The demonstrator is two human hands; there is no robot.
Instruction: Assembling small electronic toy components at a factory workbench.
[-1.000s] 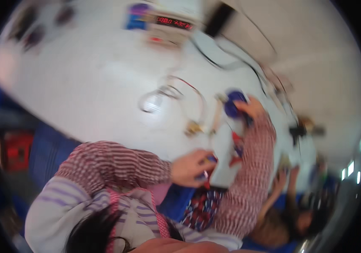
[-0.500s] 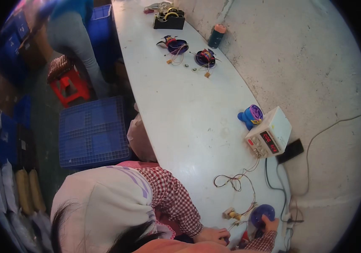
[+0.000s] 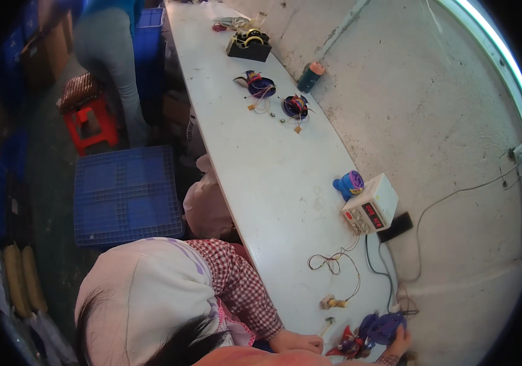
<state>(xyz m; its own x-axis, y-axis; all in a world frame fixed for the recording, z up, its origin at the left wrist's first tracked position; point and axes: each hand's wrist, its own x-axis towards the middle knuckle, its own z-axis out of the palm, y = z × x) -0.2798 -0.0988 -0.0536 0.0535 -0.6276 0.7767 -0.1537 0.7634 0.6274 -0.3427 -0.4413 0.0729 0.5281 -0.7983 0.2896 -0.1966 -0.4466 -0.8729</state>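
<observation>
purple is the disc [image 3: 386, 329] at the lower right of the head view, by the near end of the table [image 3: 261, 177], its edge gripped by the right hand [image 3: 402, 341]. red and purple parts [image 3: 349, 345] lie just left of it. the left hand [image 3: 296, 342] is at the table's edge, fingers bent; whether it holds anything, i cannot tell. a connector [image 3: 336, 302] lies farther up, wired to the power supply [image 3: 383, 198].

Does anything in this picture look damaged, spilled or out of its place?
The wall looks worn: dark specks and scuffs mark its pale surface. On the table, thin wires from the white power supply lie in untidy loops. I see no spill.
</observation>
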